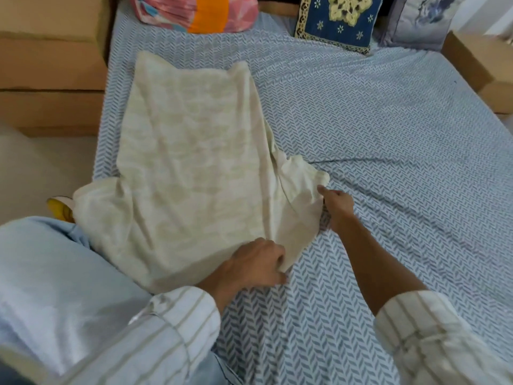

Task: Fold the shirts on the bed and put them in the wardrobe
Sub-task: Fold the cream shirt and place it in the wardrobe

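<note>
From where I sit, the biggest risk is the bed (361, 120) itself: its herringbone sheet is already rucked into long creases running out from under my right hand (337, 208), and I judge that any hard tug on the cloth would drag sheet and shirt together and skew the fold. Next, the shirt (188, 162) lies along the bed's left edge, with its near-left sleeve hanging over that edge towards the floor; a pull to the right looks safe, but a careless one could let that end slide off. The smaller risk is the grip: my right hand pinches the right sleeve at its hem, index finger stretched along the fabric, and a thin pinch like that may slip mid-fold. My left hand (256, 262) has its fingers curled round the shirt's near-right corner, holding it against the sheet.

The shirt is pale cream with a faint blotchy print, spread flat and lengthwise, far end towards the pillows at the head of the bed. It looks thin and limp, softly wrinkled, and not yet folded. The wardrobe is not in view.
</note>
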